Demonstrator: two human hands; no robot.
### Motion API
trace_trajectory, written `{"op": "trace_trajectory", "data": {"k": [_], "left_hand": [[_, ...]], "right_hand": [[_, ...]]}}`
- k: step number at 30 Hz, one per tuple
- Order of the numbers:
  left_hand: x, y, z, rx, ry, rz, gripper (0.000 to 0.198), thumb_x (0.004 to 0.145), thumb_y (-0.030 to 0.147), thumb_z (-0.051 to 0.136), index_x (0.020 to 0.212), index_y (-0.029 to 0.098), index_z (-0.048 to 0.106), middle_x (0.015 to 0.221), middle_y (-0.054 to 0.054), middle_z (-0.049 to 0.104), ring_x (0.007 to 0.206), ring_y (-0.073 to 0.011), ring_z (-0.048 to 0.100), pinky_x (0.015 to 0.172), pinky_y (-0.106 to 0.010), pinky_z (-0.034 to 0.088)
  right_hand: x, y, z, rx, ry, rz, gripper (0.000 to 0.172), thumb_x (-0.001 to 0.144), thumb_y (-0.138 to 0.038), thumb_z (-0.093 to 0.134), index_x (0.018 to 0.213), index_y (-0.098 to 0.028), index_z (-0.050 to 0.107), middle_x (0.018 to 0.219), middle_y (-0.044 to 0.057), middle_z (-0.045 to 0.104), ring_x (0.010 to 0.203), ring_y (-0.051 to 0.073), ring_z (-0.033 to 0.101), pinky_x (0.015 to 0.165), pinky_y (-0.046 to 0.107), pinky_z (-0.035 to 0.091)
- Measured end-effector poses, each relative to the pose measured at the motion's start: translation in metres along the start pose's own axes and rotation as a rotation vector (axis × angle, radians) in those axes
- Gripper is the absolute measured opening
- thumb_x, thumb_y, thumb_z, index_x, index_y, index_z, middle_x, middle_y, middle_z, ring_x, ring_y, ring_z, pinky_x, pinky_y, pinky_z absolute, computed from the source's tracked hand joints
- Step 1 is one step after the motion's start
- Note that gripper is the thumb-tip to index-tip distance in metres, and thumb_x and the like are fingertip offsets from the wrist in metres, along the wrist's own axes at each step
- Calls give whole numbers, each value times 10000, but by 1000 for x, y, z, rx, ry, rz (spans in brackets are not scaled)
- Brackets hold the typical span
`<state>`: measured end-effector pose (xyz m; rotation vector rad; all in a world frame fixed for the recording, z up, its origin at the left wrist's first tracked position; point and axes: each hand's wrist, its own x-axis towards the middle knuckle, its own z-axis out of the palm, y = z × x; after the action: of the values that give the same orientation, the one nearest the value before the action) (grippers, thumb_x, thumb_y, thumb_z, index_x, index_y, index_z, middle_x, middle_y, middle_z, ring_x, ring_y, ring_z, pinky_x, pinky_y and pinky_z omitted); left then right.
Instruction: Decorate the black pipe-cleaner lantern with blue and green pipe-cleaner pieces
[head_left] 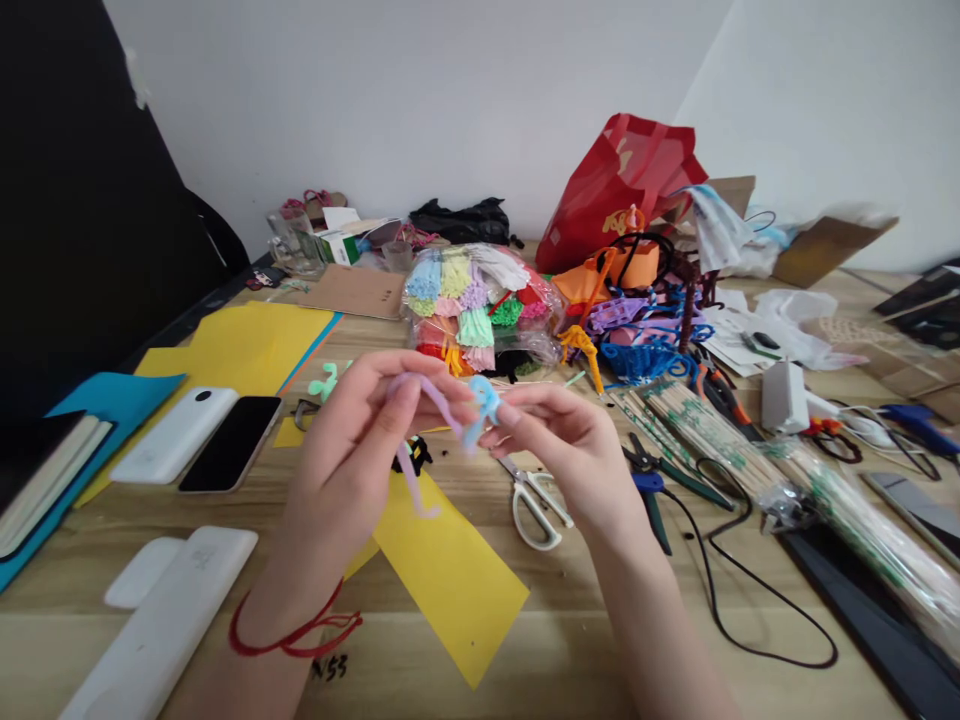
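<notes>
My left hand (352,440) pinches a lilac pipe cleaner (420,430) that arches over to the right and hangs down below my fingers. My right hand (562,445) pinches a light blue pipe cleaner piece (484,405) where it meets the lilac one. Both hands are held above the wooden table (570,640), over a strip of yellow paper (450,570). A red string bracelet (300,630) circles my left wrist. White-handled scissors (536,500) lie on the table just below my right hand.
A clear bag of coloured pipe cleaners (480,300) sits behind my hands, beside a tangle of pipe cleaner shapes (645,320) and a red bag (622,185). Bundled wooden sticks (750,440), pliers (652,480) and a black cable (750,590) lie right. A black phone (232,440), white devices (176,430) lie left.
</notes>
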<state>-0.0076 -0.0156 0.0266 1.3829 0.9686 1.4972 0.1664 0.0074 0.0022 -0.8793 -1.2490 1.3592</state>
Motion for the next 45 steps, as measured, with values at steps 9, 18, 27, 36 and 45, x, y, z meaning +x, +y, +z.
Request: {"op": "trace_trajectory", "data": {"k": [9,18,27,36,45], "left_hand": [[14,-6,-3,35,-22,-150,110,945,284,632,925,191,576,798,-11,759,714,-146,740,731,-250,608],[20,-14,-11,279,-125,-102,67,881,251,662,861,203,704,639,31,660,571,-105,605,558,-194,488],[12,-21,-1,401,-72,96,112,932,314,650,913,222,710,849,-10,729,731,-142,642,653,-246,494],[-8,-18,27,435,-29,224,234,883,340,727,1091,243,679,882,3,713,730,-126,633,642,-245,507],[-12,-16,23,326,16,151,190,895,276,717,1084,288,718,1019,0,765,845,-165,697,688,-266,547]], "right_hand": [[40,76,-25,-747,-289,241,212,682,1,676,566,-172,639,580,10,630,618,163,591,663,291,426],[34,39,-25,-258,-381,168,499,883,-618,581,847,-145,736,678,23,667,564,99,521,560,238,447],[19,12,-11,312,-219,211,216,679,-325,898,751,-195,741,607,-30,712,517,73,634,507,168,499],[11,0,-7,464,-76,165,215,648,-347,923,738,-217,779,582,-54,702,496,39,601,516,130,507],[4,-8,-7,314,-82,100,190,689,-311,897,752,-217,745,677,-24,755,568,104,688,588,226,588]]}}
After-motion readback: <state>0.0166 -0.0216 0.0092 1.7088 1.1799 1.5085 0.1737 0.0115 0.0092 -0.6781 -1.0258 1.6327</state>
